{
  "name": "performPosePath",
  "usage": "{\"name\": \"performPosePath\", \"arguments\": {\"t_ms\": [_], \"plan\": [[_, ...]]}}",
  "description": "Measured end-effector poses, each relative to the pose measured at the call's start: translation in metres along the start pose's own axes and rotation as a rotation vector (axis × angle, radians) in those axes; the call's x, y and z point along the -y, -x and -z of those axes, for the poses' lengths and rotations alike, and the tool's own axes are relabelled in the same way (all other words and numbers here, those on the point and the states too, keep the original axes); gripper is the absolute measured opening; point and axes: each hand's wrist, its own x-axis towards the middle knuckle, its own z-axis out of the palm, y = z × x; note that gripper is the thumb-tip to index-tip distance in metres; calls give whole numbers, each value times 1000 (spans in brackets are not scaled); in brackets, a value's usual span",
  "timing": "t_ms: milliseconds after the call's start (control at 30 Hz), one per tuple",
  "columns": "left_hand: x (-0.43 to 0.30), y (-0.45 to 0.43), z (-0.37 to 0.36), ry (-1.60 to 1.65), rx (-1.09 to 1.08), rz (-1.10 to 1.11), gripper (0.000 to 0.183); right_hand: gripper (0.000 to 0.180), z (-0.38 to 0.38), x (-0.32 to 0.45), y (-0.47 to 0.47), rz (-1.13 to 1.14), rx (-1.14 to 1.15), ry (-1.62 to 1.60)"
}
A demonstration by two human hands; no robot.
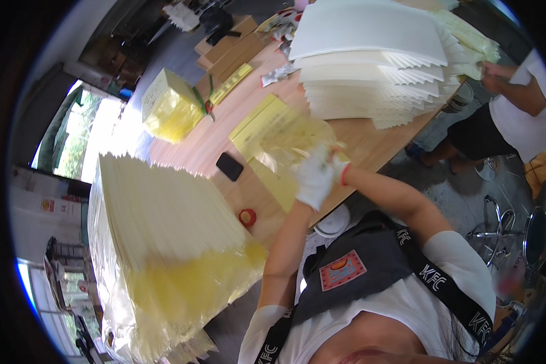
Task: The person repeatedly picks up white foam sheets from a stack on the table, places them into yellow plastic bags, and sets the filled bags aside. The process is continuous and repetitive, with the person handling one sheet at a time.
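My left hand (315, 177), in a white knit glove, is at the near end of a thin yellow plastic bag (284, 157). Close beside it and partly behind it, my right hand (338, 166) wears a white glove with a red cuff. Both hands are blurred and appear to grip the bag's crumpled end; the fingers are hard to make out. Under and around the bag lie flat yellow sheets (259, 120), some bearing blurred print. They rest on a wooden tabletop (359, 157).
A tall film-wrapped stack of pale sheets (164, 214) stands at left. White fanned stacks (368, 41) fill the far right. A wrapped yellow block (170, 104), scissors (209, 108), a black phone (230, 166) and a red tape roll (247, 217) are nearby. Another person (509, 104) stands at right.
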Motion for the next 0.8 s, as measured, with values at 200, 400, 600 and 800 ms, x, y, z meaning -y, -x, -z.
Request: {"name": "performPosePath", "arguments": {"t_ms": [200, 400, 600, 800], "plan": [[-93, 52, -8, 212, 354, -177, 28, 35, 57, 47, 47, -102, 83, 8], [-38, 34, -25, 95, 176, -47, 19, 33, 132, 8, 10, -82, 554, 69], [12, 10, -8, 462, 34, 465, 21, 28, 325, -50, 11, 189, -318, 605], [3, -32, -25, 641, 131, 354, 26, 28, 391, -128, -8, 170, -136, 667]]}}
